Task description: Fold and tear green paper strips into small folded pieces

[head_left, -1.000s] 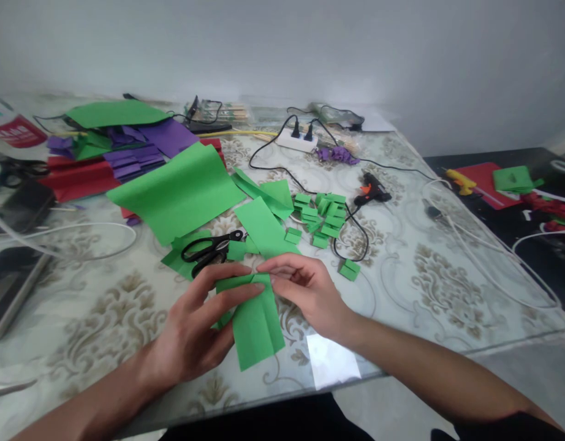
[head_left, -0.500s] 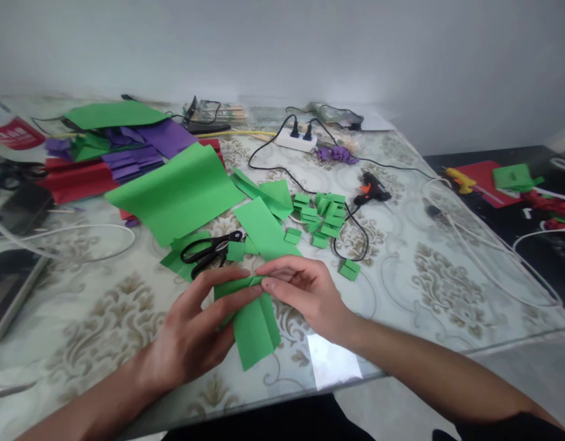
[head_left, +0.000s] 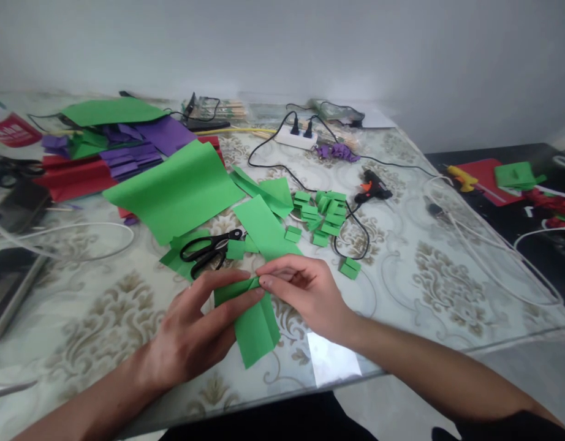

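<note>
Between my hands is a small folded piece of green paper (head_left: 239,288). My left hand (head_left: 197,327) is closed on it, thumb and fingers along its length. At its right end, the thumb and index finger of my right hand (head_left: 307,291) pinch the edge. Beneath them a creased green paper strip (head_left: 257,334) lies on the table. Black-handled scissors (head_left: 211,250) rest just beyond my left hand, partly under a small green square (head_left: 235,249). A longer green strip (head_left: 266,226) lies beyond my fingertips. Several small folded green pieces (head_left: 331,214) are heaped to the right.
A large green sheet (head_left: 176,190) and purple and red papers (head_left: 75,177) cover the back left. A black glue gun (head_left: 373,187) lies right of the heap, its cord looping nearby. A white power strip (head_left: 296,139) stands behind. Phones (head_left: 11,288) and white cables lie at left.
Hardly anything differs. My right fingertips have shifted slightly left along the folded green piece, and the view has moved a little.
</note>
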Demonstrator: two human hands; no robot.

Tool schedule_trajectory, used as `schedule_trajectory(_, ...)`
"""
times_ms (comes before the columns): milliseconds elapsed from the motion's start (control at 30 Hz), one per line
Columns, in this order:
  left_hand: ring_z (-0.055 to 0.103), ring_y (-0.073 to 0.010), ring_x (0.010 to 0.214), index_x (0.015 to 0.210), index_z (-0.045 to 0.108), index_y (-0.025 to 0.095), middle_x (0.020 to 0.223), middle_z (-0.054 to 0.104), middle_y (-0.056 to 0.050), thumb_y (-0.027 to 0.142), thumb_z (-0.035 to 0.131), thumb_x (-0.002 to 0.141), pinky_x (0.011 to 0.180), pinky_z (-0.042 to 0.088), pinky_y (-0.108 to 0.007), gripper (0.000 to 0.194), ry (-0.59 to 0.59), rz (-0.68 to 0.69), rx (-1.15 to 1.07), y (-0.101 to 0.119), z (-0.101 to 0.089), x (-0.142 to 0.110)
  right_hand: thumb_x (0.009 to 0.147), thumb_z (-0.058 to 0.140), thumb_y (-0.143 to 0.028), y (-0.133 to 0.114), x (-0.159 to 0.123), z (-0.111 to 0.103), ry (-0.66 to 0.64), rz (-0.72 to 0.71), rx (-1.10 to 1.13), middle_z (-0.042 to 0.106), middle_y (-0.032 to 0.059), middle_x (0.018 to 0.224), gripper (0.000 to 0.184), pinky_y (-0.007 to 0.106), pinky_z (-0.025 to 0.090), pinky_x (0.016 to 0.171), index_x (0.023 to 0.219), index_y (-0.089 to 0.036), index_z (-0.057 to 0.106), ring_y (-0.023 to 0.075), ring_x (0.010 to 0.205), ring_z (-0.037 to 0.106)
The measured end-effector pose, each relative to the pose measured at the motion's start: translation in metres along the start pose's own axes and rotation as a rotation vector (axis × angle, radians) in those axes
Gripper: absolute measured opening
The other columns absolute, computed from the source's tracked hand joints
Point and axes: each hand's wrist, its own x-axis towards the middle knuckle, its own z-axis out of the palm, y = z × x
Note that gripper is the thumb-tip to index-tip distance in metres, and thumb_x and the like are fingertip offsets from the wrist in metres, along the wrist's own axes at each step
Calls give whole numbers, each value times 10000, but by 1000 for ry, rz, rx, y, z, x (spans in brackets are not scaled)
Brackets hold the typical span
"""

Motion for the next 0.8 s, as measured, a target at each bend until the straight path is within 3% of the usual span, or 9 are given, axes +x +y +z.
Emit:
schedule_trajectory(200, 747, -221, 1013, 1182, 736, 206, 1245, 672, -108, 103, 639, 963, 825, 642, -327, 261, 35, 24, 26, 0, 1, 1, 759, 921, -290, 4, 2, -2, -15, 30, 58, 818, 19, 880, 196, 326, 645, 863, 913, -226, 818, 167, 843, 780)
schedule_trajectory(467, 722, -213, 1065, 1187, 722, 196, 1278, 653, -110, 42, 617, 952, 908, 625, -329, 299, 38, 8, -13, 0, 0, 0, 786, 900, -274, 0, 1, -2, -38, 43, 54, 821, 31, 934, 206, 360, 640, 940, 967, -221, 816, 182, 916, 787)
schedule_trajectory(667, 736, -188, 1019, 1176, 715, 225, 1264, 663, -78, -33, 604, 926, 874, 628, -297, 376, 50, -33, -8, 4, -6, 1, 852, 838, -254, 2, 2, -4, -85, 154, 185, 809, 22, 960, 160, 269, 652, 801, 1008, -226, 815, 140, 867, 763)
schedule_trajectory(800, 738, -191, 1003, 1153, 714, 223, 1240, 677, -77, 45, 660, 953, 870, 640, -306, 274, 79, -58, -24, 5, -5, 4, 837, 853, -287, 3, 3, -5, -122, 232, 293, 793, 19, 956, 173, 283, 654, 810, 986, -209, 814, 138, 837, 753)
